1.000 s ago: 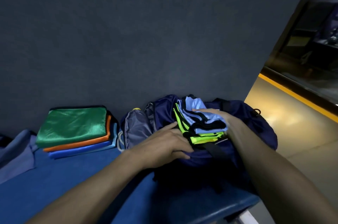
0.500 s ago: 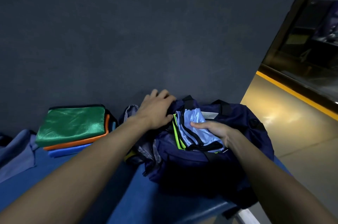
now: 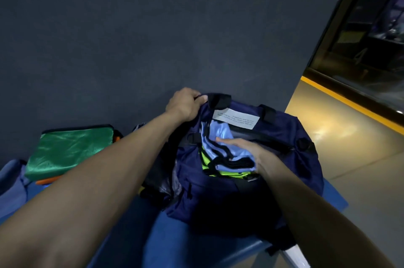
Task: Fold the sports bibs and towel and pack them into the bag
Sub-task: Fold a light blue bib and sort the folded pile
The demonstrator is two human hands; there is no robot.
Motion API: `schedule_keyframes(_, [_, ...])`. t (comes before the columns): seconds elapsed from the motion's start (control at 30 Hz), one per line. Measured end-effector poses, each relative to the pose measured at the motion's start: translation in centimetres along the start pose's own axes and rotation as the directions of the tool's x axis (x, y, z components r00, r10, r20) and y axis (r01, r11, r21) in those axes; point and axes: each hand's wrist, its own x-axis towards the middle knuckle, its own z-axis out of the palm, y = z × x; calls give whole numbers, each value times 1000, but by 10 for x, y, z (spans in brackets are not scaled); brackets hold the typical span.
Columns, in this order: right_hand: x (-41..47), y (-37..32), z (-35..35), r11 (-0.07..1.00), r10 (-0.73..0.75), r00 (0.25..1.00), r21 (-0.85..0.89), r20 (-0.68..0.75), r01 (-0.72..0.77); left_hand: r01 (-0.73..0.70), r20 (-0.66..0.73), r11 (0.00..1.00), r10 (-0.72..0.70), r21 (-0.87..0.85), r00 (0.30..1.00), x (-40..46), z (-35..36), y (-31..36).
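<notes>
While the left hand [image 3: 185, 103] grips the far rim of the navy sports bag [image 3: 218, 197] and pulls the mouth open, the right hand [image 3: 244, 147] holds a folded bundle of bibs [image 3: 220, 136], light blue on top and neon yellow beneath, all trimmed in black, halfway into the opening. Its fingers lie flat over the top layer; the thumb is hidden, so I take it to be pinching the bundle from below. A white label [image 3: 236, 119] shows on the bag's inner back wall.

Further left on the blue worktop [image 3: 175, 235], a second folded stack [image 3: 70, 147] waits near the bag, green on top with an orange edge peeking out below. A slate-blue cloth [image 3: 11, 175], possibly the towel, lies at the far left edge.

These bibs look thin, slick and very light, so the bundle should slide apart easily if gripped by one layer alone. Best to clamp the whole stack between fingers and thumb near the folded edge and press it down flat. The bag is soft and collapses without support, so its rim needs holding up while things go in. By my reckoning, the packing is partly done.
</notes>
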Motion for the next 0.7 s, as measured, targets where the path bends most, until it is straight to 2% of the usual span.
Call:
schedule_keyframes(0.07, [5, 9, 1, 997, -13, 996, -74, -93, 6, 4, 5, 1000, -4, -8, 1000, 2, -4, -3])
schedule_keyframes(0.13, [-3, 6, 8, 990, -63, 994, -129, -92, 51, -27, 62, 1000, 26, 12, 998, 1, -10, -7])
schedule_keyframes(0.2, [-9, 2, 10, 990, -57, 991, -135, -122, 40, -122, 93, 987, 112, 106, 989, -1, -11, -7])
schedule_keyframes(0.23, [-10, 0, 11, 985, -92, 990, -156, -103, 75, -204, 51, 960, 198, 193, 979, -5, -10, -4])
schedule_keyframes(0.27, [-8, 0, 10, 979, -130, 989, -166, -75, 116, -308, -14, 918, 322, 249, 947, -12, -9, 4])
schedule_keyframes(0.33, [-5, 0, 11, 975, -137, 987, -188, -81, 119, -558, -82, 812, 576, 175, 813, -35, -6, 28])
schedule_keyframes(0.37, [-3, 2, 10, 978, -146, 985, -166, -90, 130, -647, -10, 756, 651, 97, 759, -47, -2, 37])
schedule_keyframes(0.4, [-8, 3, 15, 973, -178, 980, -167, -90, 161, -672, 137, 740, 661, 42, 737, -57, 2, 44])
schedule_keyframes(0.43, [-7, 4, 16, 967, -195, 973, -191, -126, 169, -643, 314, 764, 598, 54, 737, -63, 8, 45])
schedule_keyframes(0.47, [-7, 4, 17, 955, -214, 961, -242, -173, 169, -600, 452, 788, 489, 138, 746, -65, 13, 41])
schedule_keyframes(0.5, [-5, 5, 16, 941, -226, 954, -297, -198, 161, -557, 520, 794, 377, 245, 766, -66, 15, 35])
schedule_keyframes(0.57, [-2, 10, 9, 920, -214, 958, -369, -193, 132, -473, 548, 795, 218, 381, 808, -65, 13, 24])
schedule_keyframes(0.63, [-16, 11, 11, 897, -186, 965, -432, -184, 90, -448, 601, 794, 134, 410, 788, -65, 7, 22])
schedule_keyframes(0.7, [-36, 12, 21, 864, -195, 974, -491, -119, 113, -430, 665, 793, 42, 432, 746, -68, 2, 21])
